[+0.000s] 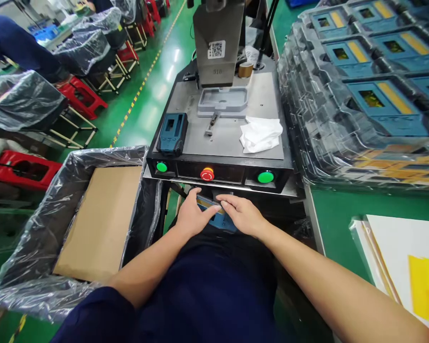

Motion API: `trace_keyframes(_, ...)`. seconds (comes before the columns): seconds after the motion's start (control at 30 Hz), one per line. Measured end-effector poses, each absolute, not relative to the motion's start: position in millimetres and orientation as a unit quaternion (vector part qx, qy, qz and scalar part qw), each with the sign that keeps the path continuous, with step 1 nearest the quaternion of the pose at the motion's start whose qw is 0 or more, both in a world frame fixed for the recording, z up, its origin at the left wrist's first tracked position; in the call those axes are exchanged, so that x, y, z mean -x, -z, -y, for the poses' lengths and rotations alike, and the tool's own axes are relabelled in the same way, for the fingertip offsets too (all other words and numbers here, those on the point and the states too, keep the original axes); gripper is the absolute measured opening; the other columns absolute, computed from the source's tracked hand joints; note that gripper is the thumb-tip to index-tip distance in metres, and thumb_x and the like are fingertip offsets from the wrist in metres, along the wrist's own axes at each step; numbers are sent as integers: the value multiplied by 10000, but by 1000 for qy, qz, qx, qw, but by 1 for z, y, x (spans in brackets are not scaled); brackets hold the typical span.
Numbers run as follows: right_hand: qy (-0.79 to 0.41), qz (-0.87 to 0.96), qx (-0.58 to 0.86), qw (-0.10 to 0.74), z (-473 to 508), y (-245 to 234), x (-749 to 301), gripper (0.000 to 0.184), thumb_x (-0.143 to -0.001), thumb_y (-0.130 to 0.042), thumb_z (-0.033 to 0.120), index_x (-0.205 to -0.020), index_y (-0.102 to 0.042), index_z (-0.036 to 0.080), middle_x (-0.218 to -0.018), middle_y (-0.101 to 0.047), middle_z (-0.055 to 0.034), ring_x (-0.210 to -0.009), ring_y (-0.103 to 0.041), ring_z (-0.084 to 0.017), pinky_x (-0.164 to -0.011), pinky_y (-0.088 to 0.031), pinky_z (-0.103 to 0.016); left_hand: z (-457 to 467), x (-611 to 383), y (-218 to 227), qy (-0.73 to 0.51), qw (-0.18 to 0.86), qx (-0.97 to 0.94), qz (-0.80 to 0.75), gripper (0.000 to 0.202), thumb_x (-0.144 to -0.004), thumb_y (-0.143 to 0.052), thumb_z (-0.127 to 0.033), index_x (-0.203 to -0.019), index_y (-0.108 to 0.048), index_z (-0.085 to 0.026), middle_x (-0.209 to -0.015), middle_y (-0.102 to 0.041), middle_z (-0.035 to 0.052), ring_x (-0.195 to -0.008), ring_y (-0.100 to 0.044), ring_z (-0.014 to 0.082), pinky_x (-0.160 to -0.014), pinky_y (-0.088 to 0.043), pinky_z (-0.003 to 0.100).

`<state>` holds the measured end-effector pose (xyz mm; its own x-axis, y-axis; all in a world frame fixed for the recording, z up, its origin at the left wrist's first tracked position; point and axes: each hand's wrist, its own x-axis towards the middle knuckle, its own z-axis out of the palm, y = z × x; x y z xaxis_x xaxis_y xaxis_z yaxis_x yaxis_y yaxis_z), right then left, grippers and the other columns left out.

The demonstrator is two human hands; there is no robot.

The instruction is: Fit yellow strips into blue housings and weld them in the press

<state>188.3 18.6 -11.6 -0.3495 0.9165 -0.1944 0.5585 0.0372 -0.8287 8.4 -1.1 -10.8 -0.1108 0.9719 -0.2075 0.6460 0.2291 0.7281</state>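
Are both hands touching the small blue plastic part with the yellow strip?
Touching. The head view shows the left hand under and the right hand's fingers over the small blue plastic part.

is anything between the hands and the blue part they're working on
Nothing visible does. The left hand and the right hand are both already on the blue part, held at the lap just below the press machine. The yellow strip on top of it sits right under the fingertips.

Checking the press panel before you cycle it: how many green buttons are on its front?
2: one green button at the panel's left end, another green button at its right end, a red stop button between them.
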Motion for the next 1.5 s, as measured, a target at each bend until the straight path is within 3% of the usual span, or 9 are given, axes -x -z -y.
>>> trace_keyframes(0.07, -471, 665, 536, 224, -17, 15, -187, 341, -929, -445, 269, -1150, -704, 248, -1187, -715, -31, -1092, -664, -212, -967, -512, -366, 3, -12, 8, -226, 306, -597, -707, 920, -629, -827, -491, -1387, -430, -155, -1393, -532, 166, -1266, -532, 304, -1063, -430, 436)
trace_keyframes(0.17, -481, 638, 556, 229, -17, 18, -187, 320, -922, -449, 277, -1099, -714, 245, -1134, -731, -36, -1038, -676, -223, -943, -517, -394, 3, -11, 8, -229, 316, -604, -695, 747, -711, -774, -454, -1334, -498, -147, -1357, -570, 157, -1254, -540, 294, -1063, -426, 428)
trace_keyframes(0.27, -494, 608, 576, 235, -20, 20, -188, 300, -919, -458, 283, -1070, -714, 243, -1075, -743, -39, -983, -686, -219, -900, -527, -386, 0, -4, 13, -260, 369, -567, -689, 430, -842, -639, -385, -1218, -600, -179, -1078, -695, 91, -957, -670, 220, -884, -514, 357)
trace_keyframes(0.43, -494, 615, 563, 247, -21, 19, -189, 290, -913, -497, 338, -1087, -699, 224, -981, -748, -52, -898, -692, -210, -869, -538, -385, -3, 3, 19, -365, 483, -452, -656, 419, -813, -648, -419, -1134, -644, -149, -725, -615, -9, -507, -562, 88, -529, -437, 220)
trace_keyframes(0.57, -373, 745, 479, 277, -11, 8, -192, 467, -827, -653, 392, -1243, -630, 182, -1235, -652, -126, -1150, -601, -259, -1038, -462, -432, -2, 9, 23, -444, 523, -338, -645, 565, -669, -752, -519, -1059, -663, -121, -690, -608, -16, -511, -537, 84, -522, -421, 220)
trace_keyframes(0.73, -275, 856, 408, 160, -4, -2, -197, 838, -684, -815, 461, -1389, -513, 124, -1432, -475, -199, -1298, -468, -326, -1089, -413, -456, -5, 19, 39, -438, 615, -173, -633, 629, -514, -861, -408, -1036, -672, -113, -755, -647, -2, -546, -529, 80, -528, -431, 214)
trace_keyframes(0.93, -220, 866, 433, 119, -1, -47, -213, 689, -685, -787, 462, -1273, -596, 159, -1262, -567, -164, -1077, -594, -303, -925, -519, -437, -5, 18, 60, -379, 698, -196, -575, 677, -650, -756, -620, -1115, -635, -145, -816, -668, 34, -576, -551, 102, -525, -447, 225)
trace_keyframes(1.3, 93, 666, 616, 411, -92, -166, -356, 531, -759, -711, 479, -1197, -607, 197, -1192, -614, -123, -1114, -575, -284, -1009, -447, -455, 13, 19, 145, -255, 512, -465, -676, 691, -644, -597, -744, -1023, -672, -171, -872, -728, 85, -757, -715, 249, -666, -567, 333)
trace_keyframes(1.5, 82, 428, 837, 331, -181, -188, -453, 662, -796, -646, 535, -1298, -569, 110, -1254, -567, -207, -1128, -534, -275, -1011, -383, -394, 11, 27, 150, -255, 521, -434, -689, 653, -640, -620, -726, -1012, -668, -191, -892, -738, 62, -860, -723, 262, -741, -594, 326)
